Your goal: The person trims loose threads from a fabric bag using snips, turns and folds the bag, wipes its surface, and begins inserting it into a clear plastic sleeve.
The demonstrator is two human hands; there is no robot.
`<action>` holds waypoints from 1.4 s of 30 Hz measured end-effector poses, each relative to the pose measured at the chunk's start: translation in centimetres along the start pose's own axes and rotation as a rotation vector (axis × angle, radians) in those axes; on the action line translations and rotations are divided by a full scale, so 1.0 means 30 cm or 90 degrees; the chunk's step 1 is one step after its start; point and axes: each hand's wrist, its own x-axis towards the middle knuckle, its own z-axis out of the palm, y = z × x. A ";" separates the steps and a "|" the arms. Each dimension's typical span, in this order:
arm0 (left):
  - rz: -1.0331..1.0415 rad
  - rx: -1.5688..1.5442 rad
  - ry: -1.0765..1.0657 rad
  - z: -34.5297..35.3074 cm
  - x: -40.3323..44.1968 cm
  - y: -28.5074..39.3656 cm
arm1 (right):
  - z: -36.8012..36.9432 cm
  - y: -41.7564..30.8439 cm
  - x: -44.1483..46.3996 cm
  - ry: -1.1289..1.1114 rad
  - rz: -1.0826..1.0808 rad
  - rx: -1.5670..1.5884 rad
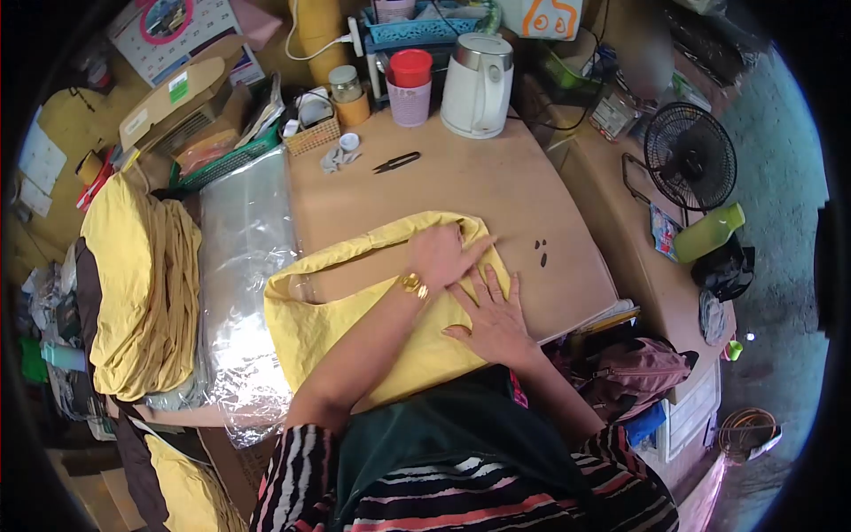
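Note:
A yellow cloth bag (346, 332) with a long looped strap lies flattened on the table in front of me. My left hand (436, 253) presses on it near the base of the strap, its thumb stretched to the right and its other fingers partly out of sight. A gold-coloured watch (413, 285) is on the left wrist. Just below and to the right, my right hand (492, 315) lies palm down on the cloth with spread fingers. The bag's lower edge is hidden by my forearms and body.
Clear plastic sleeves (248, 266) lie left of the bag, beside a stack of folded yellow cloth (146, 293). Thread snips (396, 162) rest farther back. A white kettle (477, 89) and a pink cup (409, 103) stand behind. A black fan (690, 155) is at right.

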 end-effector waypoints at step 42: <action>0.208 0.244 -0.134 -0.004 -0.484 -0.091 | 0.058 0.331 0.106 0.129 0.030 -0.023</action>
